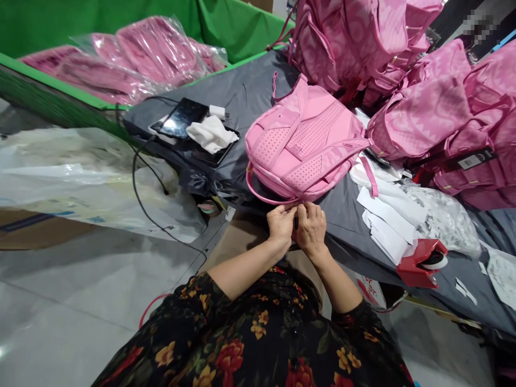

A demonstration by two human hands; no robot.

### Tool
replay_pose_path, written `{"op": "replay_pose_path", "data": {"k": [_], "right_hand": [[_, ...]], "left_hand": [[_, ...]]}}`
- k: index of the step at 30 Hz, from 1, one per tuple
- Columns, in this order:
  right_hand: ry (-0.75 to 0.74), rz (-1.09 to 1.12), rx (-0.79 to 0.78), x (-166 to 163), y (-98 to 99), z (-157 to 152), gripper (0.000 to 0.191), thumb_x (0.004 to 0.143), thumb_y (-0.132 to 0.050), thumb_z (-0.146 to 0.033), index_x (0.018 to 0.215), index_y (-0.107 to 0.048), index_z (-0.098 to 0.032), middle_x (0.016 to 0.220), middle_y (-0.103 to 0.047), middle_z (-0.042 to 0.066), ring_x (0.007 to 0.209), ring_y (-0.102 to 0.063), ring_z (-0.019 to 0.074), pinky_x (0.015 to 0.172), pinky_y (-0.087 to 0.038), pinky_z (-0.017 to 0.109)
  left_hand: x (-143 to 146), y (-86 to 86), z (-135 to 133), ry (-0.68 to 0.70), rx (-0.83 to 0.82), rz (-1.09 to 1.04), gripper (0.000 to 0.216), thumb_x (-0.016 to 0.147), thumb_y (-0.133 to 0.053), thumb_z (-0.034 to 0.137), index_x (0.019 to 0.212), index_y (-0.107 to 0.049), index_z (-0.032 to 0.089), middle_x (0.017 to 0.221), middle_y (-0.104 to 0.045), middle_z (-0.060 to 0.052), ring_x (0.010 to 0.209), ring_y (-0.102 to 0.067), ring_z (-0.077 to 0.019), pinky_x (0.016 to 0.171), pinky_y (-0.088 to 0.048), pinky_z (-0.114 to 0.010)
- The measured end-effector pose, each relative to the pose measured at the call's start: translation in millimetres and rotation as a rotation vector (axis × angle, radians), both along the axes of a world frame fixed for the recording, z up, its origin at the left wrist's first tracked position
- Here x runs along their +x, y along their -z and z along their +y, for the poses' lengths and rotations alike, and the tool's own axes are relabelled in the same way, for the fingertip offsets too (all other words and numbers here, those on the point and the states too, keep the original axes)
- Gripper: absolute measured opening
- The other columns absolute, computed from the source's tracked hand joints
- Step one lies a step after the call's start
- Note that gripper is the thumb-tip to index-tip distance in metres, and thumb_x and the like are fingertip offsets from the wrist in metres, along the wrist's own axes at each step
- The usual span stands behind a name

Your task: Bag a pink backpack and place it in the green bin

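A pink backpack [310,137] lies on the grey-covered table, its padded back panel and shoulder straps facing up. A thin pink loop [258,191] curves from its left side down to its near edge. There, my left hand [281,224] is closed, fingertips pinching the backpack's edge. Close beside it, my right hand [312,227] is curled with its fingers pressed together at the same edge; what it grips is hidden. A small dark piece shows between the two hands, too small to name.
More pink backpacks [423,107] are piled at the right and back. Paper slips [389,220], a red tape dispenser [421,263] and a clear plastic bag [447,217] lie right. A tablet [183,118], white cloth [213,134] and cable [135,174] are left. A green bin [66,91] holds bagged pink goods.
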State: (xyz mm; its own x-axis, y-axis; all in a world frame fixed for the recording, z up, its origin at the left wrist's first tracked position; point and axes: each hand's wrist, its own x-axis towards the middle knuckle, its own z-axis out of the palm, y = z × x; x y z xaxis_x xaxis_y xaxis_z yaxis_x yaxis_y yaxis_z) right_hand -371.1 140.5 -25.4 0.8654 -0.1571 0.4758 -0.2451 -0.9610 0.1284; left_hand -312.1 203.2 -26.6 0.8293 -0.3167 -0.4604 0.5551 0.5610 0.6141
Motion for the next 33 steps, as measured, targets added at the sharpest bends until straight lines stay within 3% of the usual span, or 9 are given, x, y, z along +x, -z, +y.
{"op": "replay_pose_path", "data": {"k": [5,9,12,16,20,24,27,30,33], "right_hand": [[0.033,-0.057,0.089,1.6,-3.3,-5.4,0.009,0.095,-0.056,-0.023,0.090,-0.062,-0.021,0.096,-0.064,0.012,0.087,-0.050,0.0256,0.076,-0.036,0.038],[0.029,-0.177,0.296,4.6,-1.4,-11.4,0.019,0.101,-0.051,-0.026,0.084,-0.060,-0.022,0.081,-0.062,0.007,0.083,-0.052,0.0235,0.076,-0.038,0.036],[0.008,-0.246,0.528,4.3,-5.4,-12.0,0.023,0.101,-0.051,-0.032,0.083,-0.061,-0.022,0.081,-0.065,0.006,0.081,-0.055,0.0216,0.078,-0.043,0.035],[0.015,-0.234,0.869,2.9,-19.7,-19.3,0.023,0.093,-0.058,-0.039,0.081,-0.064,-0.021,0.077,-0.067,0.004,0.073,-0.058,0.0185,0.075,-0.047,0.032],[0.028,-0.146,1.088,4.6,-27.5,-33.2,0.029,0.086,-0.061,-0.047,0.076,-0.064,-0.020,0.071,-0.067,0.002,0.066,-0.055,0.0159,0.068,-0.046,0.030],[0.055,-0.154,1.174,9.6,-20.4,-35.8,0.030,0.084,-0.060,-0.048,0.071,-0.057,-0.021,0.067,-0.060,0.000,0.065,-0.052,0.0142,0.066,-0.045,0.028],[0.082,-0.230,1.239,-0.5,-16.1,-36.1,0.029,0.082,-0.065,-0.049,0.085,-0.062,-0.021,0.082,-0.067,0.002,0.074,-0.057,0.0155,0.068,-0.045,0.028],[0.226,-0.373,1.190,-40.2,-17.1,-49.7,0.035,0.083,-0.067,-0.050,0.101,-0.065,-0.020,0.099,-0.072,0.006,0.083,-0.061,0.0171,0.069,-0.046,0.027],[0.452,-0.475,1.044,-111.4,-23.6,-78.9,0.030,0.084,-0.065,-0.047,0.095,-0.067,-0.019,0.093,-0.071,0.006,0.080,-0.061,0.0175,0.069,-0.046,0.028]], "left_hand": [[-10.7,-3.3,19.9,0.091,0.081,-0.136,0.036,0.060,-0.092,0.028,0.091,-0.079,0.013,0.093,-0.081,-0.011,0.091,-0.077,-0.0243,0.096,-0.058,-0.041],[-11.8,5.9,33.3,0.050,0.072,-0.258,0.034,0.070,-0.088,0.028,0.100,-0.078,0.016,0.104,-0.080,-0.009,0.103,-0.075,-0.0229,0.107,-0.052,-0.040],[-3.8,18.3,21.7,0.145,-0.072,-0.146,0.033,0.068,-0.089,0.032,0.094,-0.078,0.015,0.102,-0.080,-0.008,0.107,-0.072,-0.0240,0.111,-0.049,-0.041],[4.8,30.3,-4.0,0.315,-0.358,-0.008,0.048,0.056,-0.098,0.040,0.092,-0.078,0.015,0.099,-0.080,-0.008,0.113,-0.071,-0.0274,0.115,-0.045,-0.045],[4.8,34.1,-9.9,0.349,-0.341,-0.016,0.054,0.049,-0.102,0.044,0.090,-0.079,0.018,0.097,-0.081,-0.006,0.107,-0.073,-0.0247,0.112,-0.047,-0.042],[3.5,31.7,-4.3,0.401,-0.252,-0.064,0.057,0.048,-0.102,0.048,0.088,-0.077,0.016,0.090,-0.080,-0.006,0.097,-0.075,-0.0247,0.100,-0.055,-0.041],[3.6,29.1,-2.2,0.369,-0.180,-0.069,0.061,0.043,-0.103,0.051,0.085,-0.075,0.015,0.084,-0.079,-0.006,0.082,-0.075,-0.0215,0.088,-0.059,-0.037],[2.9,27.9,0.7,0.385,-0.077,-0.067,0.062,0.042,-0.102,0.052,0.081,-0.072,0.014,0.076,-0.076,-0.005,0.068,-0.072,-0.0177,0.072,-0.059,-0.031],[3.8,29.1,4.8,0.369,0.041,-0.052,0.056,0.046,-0.102,0.046,0.078,-0.068,0.015,0.068,-0.071,0.000,0.063,-0.071,-0.0169,0.062,-0.058,-0.027]]}}
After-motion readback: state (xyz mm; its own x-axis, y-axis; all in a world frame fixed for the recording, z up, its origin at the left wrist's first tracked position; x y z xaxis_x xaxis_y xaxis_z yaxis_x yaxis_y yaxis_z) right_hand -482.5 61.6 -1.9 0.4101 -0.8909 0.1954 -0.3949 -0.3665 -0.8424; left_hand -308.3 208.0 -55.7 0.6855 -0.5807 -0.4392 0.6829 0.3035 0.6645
